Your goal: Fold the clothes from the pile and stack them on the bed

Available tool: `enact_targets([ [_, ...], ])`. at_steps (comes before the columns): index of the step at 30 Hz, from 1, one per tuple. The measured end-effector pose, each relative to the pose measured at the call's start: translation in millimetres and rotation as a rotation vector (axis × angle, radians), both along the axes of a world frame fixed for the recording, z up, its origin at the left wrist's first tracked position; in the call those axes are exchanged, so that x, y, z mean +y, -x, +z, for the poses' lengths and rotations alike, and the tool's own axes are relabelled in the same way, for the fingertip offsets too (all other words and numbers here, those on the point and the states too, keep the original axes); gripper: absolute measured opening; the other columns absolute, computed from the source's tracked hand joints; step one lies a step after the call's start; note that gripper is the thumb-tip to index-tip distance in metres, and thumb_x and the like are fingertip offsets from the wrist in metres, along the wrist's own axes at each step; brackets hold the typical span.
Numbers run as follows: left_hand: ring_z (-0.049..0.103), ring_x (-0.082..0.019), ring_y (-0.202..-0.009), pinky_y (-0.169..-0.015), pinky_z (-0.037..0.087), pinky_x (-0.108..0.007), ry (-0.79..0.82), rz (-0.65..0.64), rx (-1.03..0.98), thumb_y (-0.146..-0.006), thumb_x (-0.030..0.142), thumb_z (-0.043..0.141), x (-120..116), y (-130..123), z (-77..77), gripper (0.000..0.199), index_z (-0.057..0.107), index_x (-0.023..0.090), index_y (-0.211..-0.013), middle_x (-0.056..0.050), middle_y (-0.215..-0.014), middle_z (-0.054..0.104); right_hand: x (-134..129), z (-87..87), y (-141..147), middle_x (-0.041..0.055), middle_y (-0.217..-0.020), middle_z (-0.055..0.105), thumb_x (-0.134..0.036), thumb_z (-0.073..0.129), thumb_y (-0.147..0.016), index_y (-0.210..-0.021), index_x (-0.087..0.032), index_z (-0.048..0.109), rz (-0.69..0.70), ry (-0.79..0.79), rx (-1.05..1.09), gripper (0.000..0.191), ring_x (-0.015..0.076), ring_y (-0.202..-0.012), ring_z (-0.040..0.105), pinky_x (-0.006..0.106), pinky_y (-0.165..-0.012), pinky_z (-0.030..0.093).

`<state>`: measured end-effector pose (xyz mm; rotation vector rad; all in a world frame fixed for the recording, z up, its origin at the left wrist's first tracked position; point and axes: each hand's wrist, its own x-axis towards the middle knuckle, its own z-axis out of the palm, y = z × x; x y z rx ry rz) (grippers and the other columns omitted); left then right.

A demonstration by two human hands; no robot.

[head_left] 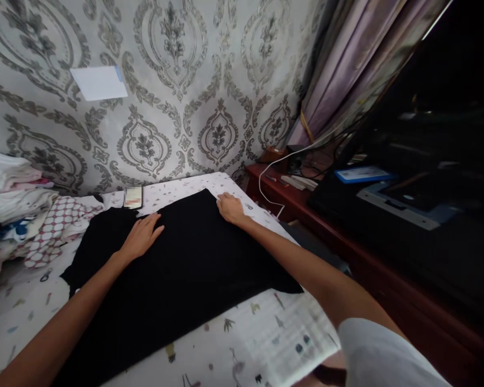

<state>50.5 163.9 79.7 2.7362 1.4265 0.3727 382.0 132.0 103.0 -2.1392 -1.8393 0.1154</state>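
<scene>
A black garment (185, 258), which looks like a T-shirt, lies spread across a white patterned bed sheet (234, 344). One part with a sleeve shape reaches out at its left. My left hand (143, 236) rests on the cloth near its far left, palm down with the fingers stretched out. At the far right edge of the garment is my right hand (230, 208), fingers slightly bent and lying on the cloth. No cloth shows pinched in either hand. Just beyond my left hand, a phone-like object (133, 197) with a blurred face lies on the sheet.
Piled clothes (20, 209) sit on the left side of the bed. Patterned wallpaper (185, 107) rises behind, with a white sheet of paper (99, 83) on it. To the right stand a dark red cabinet (331, 220), a white cable (262, 180) and a large dark screen (427, 123).
</scene>
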Motion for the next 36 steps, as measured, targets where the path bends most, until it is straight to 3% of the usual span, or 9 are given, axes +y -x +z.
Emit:
enact_targets([
  [6,0.043,-0.030,-0.144,-0.116,0.035,-0.052,-0.027,-0.027,0.010,-0.102,0.043,0.033,-2,1,-0.1,0.053,0.050,0.012,-0.142,-0.019,-0.153,0.049,-115,-4.4,-9,0.0167,-0.116,0.064,-0.049,0.049,-0.097,-0.110,-0.018,0.064,-0.073,0.043,-0.038,0.036,0.0325,-0.113,0.057,0.044,-0.096,0.044],
  [10,0.046,-0.032,-0.141,-0.114,0.037,-0.052,-0.051,-0.022,0.025,-0.101,0.041,0.035,-3,0,1.4,0.051,0.053,0.012,-0.139,-0.019,-0.151,0.051,-178,-6.5,-28,0.0115,-0.099,0.064,-0.048,0.061,-0.087,-0.088,-0.022,0.060,-0.114,0.088,-0.007,0.026,0.0294,-0.098,0.060,0.040,-0.086,0.046],
  [15,0.044,-0.035,-0.143,-0.116,0.033,-0.058,-0.137,-0.028,0.067,-0.101,0.038,0.037,-23,-7,5.8,0.049,0.054,0.010,-0.138,-0.023,-0.152,0.048,-210,-5.5,-40,0.0009,-0.070,0.058,-0.041,0.061,-0.081,-0.069,-0.025,0.045,-0.150,0.051,0.356,0.026,0.0194,-0.068,0.056,0.032,-0.064,0.043],
  [20,0.036,-0.027,-0.148,-0.121,0.029,-0.054,0.014,-0.333,0.088,-0.102,0.047,0.040,-92,-23,11.9,0.052,0.044,0.023,-0.149,-0.012,-0.161,0.038,-220,-6.8,-45,-0.0011,-0.065,0.063,-0.055,0.055,-0.082,-0.082,-0.026,0.051,-0.213,0.067,0.851,0.030,0.0197,-0.060,0.060,0.030,-0.055,0.042],
  [25,0.028,-0.024,-0.152,-0.125,0.022,-0.050,0.166,-0.751,0.149,-0.102,0.050,0.044,-173,-29,22.4,0.052,0.041,0.034,-0.151,-0.004,-0.165,0.032,-232,-0.9,-46,-0.0017,-0.062,0.064,-0.040,0.057,-0.084,-0.091,-0.024,0.061,-0.159,0.094,0.469,0.018,0.0186,-0.059,0.060,0.030,-0.061,0.042],
  [28,0.033,-0.024,-0.150,-0.124,0.025,-0.047,0.163,-0.866,0.131,-0.102,0.051,0.044,-198,-23,28.2,0.056,0.037,0.030,-0.154,-0.006,-0.163,0.035,-238,3.5,-41,0.0021,-0.074,0.072,-0.036,0.052,-0.090,-0.104,-0.023,0.063,-0.107,0.106,0.259,0.022,0.0196,-0.066,0.063,0.031,-0.068,0.043],
  [30,0.041,-0.024,-0.145,-0.120,0.032,-0.046,0.121,-0.826,0.108,-0.103,0.046,0.044,-205,-17,31.9,0.051,0.043,0.027,-0.150,-0.009,-0.158,0.044,-242,3.5,-39,0.0027,-0.073,0.072,-0.038,0.049,-0.093,-0.111,-0.022,0.062,-0.094,0.127,0.185,0.027,0.0206,-0.066,0.063,0.032,-0.067,0.043],
  [33,0.055,-0.027,-0.129,-0.107,0.044,-0.047,0.085,-0.639,0.133,-0.102,0.039,0.047,-208,-1,41.0,0.041,0.054,0.023,-0.139,-0.012,-0.142,0.057,-248,-1.6,-39,0.0014,-0.067,0.069,-0.041,0.049,-0.094,-0.115,-0.021,0.061,-0.086,0.127,0.079,0.031,0.0223,-0.063,0.064,0.031,-0.063,0.042],
  [36,0.059,-0.030,-0.118,-0.098,0.046,-0.049,0.111,-0.498,0.220,-0.100,0.040,0.051,-210,25,55.4,0.041,0.057,0.020,-0.135,-0.013,-0.131,0.061,-253,-6.9,-42,0.0043,-0.073,0.071,-0.044,0.048,-0.095,-0.118,-0.022,0.062,-0.095,0.052,-0.105,0.035,0.0255,-0.063,0.065,0.032,-0.055,0.040],
])
